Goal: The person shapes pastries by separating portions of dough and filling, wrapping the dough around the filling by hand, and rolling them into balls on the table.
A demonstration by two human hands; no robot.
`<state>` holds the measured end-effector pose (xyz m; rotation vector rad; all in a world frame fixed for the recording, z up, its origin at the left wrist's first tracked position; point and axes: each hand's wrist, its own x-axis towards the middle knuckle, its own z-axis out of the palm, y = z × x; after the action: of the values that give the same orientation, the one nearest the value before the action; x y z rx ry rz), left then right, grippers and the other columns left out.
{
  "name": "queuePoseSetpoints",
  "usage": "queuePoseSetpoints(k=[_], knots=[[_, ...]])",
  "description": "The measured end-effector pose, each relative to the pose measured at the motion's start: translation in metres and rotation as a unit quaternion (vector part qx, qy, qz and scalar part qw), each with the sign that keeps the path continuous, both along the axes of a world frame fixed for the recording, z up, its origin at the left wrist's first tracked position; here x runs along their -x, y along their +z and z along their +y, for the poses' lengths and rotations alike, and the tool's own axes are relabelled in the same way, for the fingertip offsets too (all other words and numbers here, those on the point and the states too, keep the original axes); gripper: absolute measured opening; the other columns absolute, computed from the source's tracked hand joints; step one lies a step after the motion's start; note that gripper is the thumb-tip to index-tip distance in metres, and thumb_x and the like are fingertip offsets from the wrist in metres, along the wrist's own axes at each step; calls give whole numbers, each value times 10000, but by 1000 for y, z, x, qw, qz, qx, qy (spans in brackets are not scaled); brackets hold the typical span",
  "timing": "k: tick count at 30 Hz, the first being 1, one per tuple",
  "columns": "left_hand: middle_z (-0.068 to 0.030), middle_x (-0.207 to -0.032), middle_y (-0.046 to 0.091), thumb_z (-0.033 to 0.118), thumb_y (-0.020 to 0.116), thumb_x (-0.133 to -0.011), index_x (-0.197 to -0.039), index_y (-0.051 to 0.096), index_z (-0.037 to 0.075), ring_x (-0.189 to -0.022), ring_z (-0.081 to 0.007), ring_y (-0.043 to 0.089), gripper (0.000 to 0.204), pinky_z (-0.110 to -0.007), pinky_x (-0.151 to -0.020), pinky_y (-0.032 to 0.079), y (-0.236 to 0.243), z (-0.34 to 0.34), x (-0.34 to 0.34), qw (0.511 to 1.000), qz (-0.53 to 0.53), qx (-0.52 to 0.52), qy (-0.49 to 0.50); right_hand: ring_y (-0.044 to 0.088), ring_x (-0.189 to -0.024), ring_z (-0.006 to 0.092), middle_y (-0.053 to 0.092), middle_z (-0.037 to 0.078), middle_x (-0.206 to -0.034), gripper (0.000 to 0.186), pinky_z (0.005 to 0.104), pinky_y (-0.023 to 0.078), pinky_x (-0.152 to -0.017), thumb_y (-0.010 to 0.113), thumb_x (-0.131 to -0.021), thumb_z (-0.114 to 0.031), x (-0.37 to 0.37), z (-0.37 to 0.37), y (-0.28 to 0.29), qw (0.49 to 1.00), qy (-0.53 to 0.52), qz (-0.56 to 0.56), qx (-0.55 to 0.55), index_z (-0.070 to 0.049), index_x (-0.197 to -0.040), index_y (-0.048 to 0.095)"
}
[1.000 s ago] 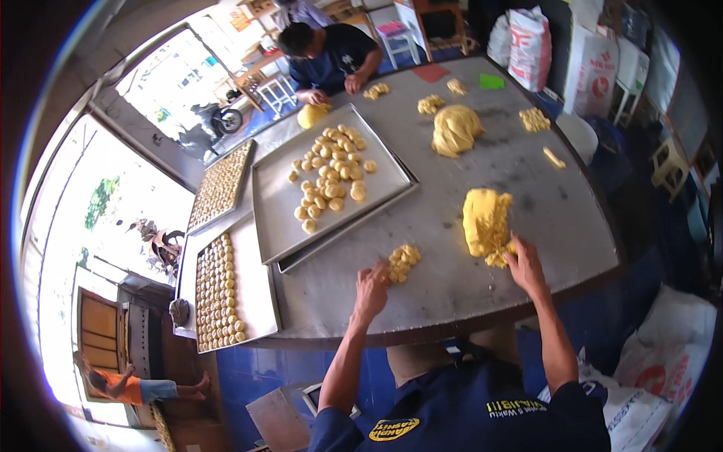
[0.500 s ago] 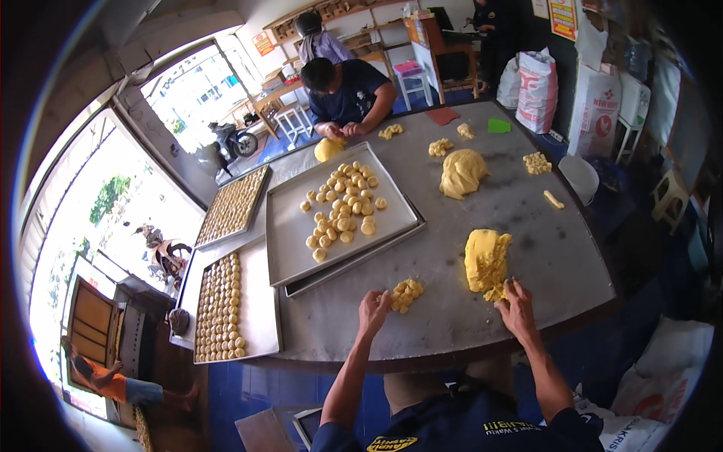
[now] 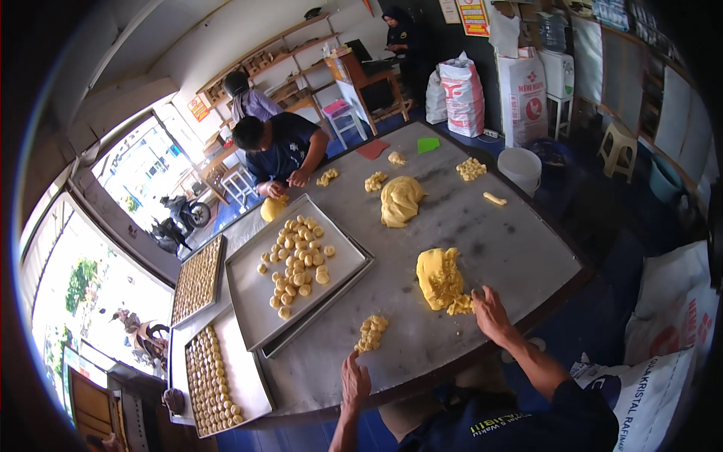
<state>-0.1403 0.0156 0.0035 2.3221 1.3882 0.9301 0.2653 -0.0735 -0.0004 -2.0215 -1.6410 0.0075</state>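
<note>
My left hand (image 3: 355, 383) is at the near edge of the metal table, fingers apart and holding nothing. Just beyond its fingertips lies a loose heap of small dough pieces (image 3: 371, 334). My right hand (image 3: 493, 316) curls its fingers against the crumbly near edge of a yellow dough lump (image 3: 437, 277); what lies under the fingertips is partly hidden. Farther off sits a larger, smoother, pale dough mound (image 3: 401, 202). To the left, a metal tray (image 3: 248, 297) carries many round dough balls (image 3: 300, 256) in a loose pile.
Two trays of dough balls in rows, one nearer (image 3: 252, 399) and one farther (image 3: 220, 260), line the left side. Across the table a co-worker (image 3: 282, 151) handles yellow dough (image 3: 273, 209). A white bucket (image 3: 520, 167) stands beyond the right edge; sacks (image 3: 663, 392) lie at lower right.
The whole view has swung, shifting the table leftward and tilting it. My left hand has drawn back slightly from the small dough pieces. My right hand stays at the yellow lump's edge.
</note>
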Motion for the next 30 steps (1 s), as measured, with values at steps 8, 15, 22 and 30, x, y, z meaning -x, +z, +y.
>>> queuePoseSetpoints(k=[8,15,22,30], knots=[[-140,-1142,749,220,719,-938,-1050,760,55,-1211,-360,656,204,-451,-914,561,11,-29,-53,998,13,58,-30,568,-1059,404,606,213,-1155,408,453,464,-994,605,-922,-12,13,-9,11,995,33,89,-33,68,-1322,583],[-199,-1311,650,275,672,-934,-1068,703,-11,-1386,-408,491,317,-605,-1168,320,34,8,-114,975,149,-164,-15,587,-966,386,627,153,-947,313,454,520,-863,610,-876,35,-7,13,-7,998,22,24,-62,1,-1178,684],[-249,-1440,442,269,617,-893,-1184,553,-27,-1447,-430,338,420,-724,-1190,92,-16,45,-119,975,163,-136,-67,576,-996,396,561,219,-1024,352,480,515,-880,590,-846,67,-24,8,7,1000,19,7,-14,27,-1188,659],[-145,-1045,561,150,617,-812,-1024,632,33,-1121,-365,521,242,-601,-1067,311,-34,35,-109,931,254,-258,-41,584,-1115,406,596,250,-1276,439,450,483,-993,640,-895,42,3,-13,-3,996,-21,-48,-67,55,-1331,599]])
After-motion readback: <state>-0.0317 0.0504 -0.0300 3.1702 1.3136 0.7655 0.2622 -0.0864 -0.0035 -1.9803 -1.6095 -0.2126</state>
